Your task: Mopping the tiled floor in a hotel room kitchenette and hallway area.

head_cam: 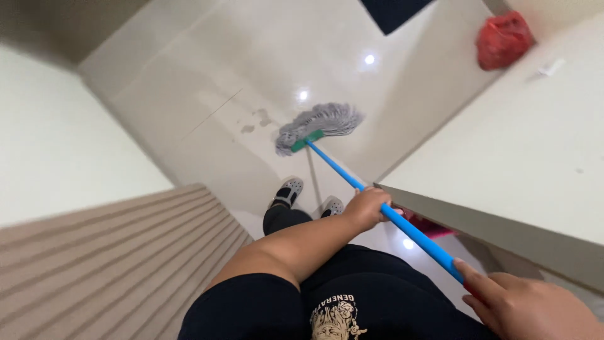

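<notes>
The mop (318, 129) lies on the shiny floor (189, 82) in the middle of the frame. Both hands hold its blue stick (377, 201): left hand (368, 208) higher up, right hand (528, 308) at lower right.

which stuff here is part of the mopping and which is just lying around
In use:
- mop, blue handle and grey head
- left hand, gripping the handle midway
- right hand, holding the handle's top end
- wet spots on the floor

Lying about:
- red bag
- dark mat
- white scrap
</notes>
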